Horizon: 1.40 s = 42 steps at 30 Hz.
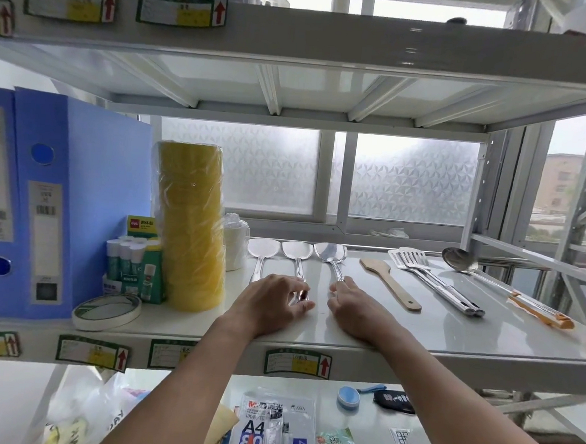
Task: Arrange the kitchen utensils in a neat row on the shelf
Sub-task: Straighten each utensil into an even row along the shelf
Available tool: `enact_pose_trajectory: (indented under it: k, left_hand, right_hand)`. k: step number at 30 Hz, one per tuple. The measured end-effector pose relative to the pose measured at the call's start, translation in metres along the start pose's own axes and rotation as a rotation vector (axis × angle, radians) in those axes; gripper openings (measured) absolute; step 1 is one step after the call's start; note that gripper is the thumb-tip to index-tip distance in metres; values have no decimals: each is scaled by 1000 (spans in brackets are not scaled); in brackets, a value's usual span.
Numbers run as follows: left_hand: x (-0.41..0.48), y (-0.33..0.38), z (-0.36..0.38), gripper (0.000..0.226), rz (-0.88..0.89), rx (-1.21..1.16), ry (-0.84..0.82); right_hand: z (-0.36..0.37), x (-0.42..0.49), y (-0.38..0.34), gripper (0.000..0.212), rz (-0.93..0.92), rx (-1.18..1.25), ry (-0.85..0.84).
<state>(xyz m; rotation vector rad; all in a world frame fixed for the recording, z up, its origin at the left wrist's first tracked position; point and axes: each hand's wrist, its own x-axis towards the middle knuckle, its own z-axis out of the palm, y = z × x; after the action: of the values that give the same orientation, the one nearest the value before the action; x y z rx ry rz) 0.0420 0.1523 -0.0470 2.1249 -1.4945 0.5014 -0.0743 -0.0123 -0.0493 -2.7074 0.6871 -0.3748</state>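
Three steel spatulas lie side by side on the white shelf (449, 334), blades toward the window: left spatula (263, 248), middle spatula (296, 250), right spatula (331, 252). My left hand (273, 301) rests over the handles of the left and middle spatulas, fingers curled on the middle one's handle. My right hand (351, 306) holds the handle end of the right spatula. Further right lie a wooden spatula (389, 284), two slotted steel turners (432, 281) stacked at an angle, and a ladle (487, 275) with an orange handle, also slanted.
Left on the shelf stand blue binders (45, 206), a wrapped stack of yellow tape rolls (190, 226), glue sticks (131, 263), a tape ring (108, 310) and a white cup stack (235, 242). Stationery lies on the shelf below (272, 423). An upper shelf beam (330, 35) hangs overhead.
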Motion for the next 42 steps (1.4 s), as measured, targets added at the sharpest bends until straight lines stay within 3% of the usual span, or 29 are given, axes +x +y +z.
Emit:
enact_pose_trajectory:
  k: [33, 42]
  left_hand:
    - [-1, 0, 0, 39, -25, -2, -24]
    - [-1, 2, -1, 51, 13, -1, 20]
  right_hand:
    - [1, -2, 1, 50, -25, 28, 63]
    - [-1, -7, 1, 56, -34, 112, 269]
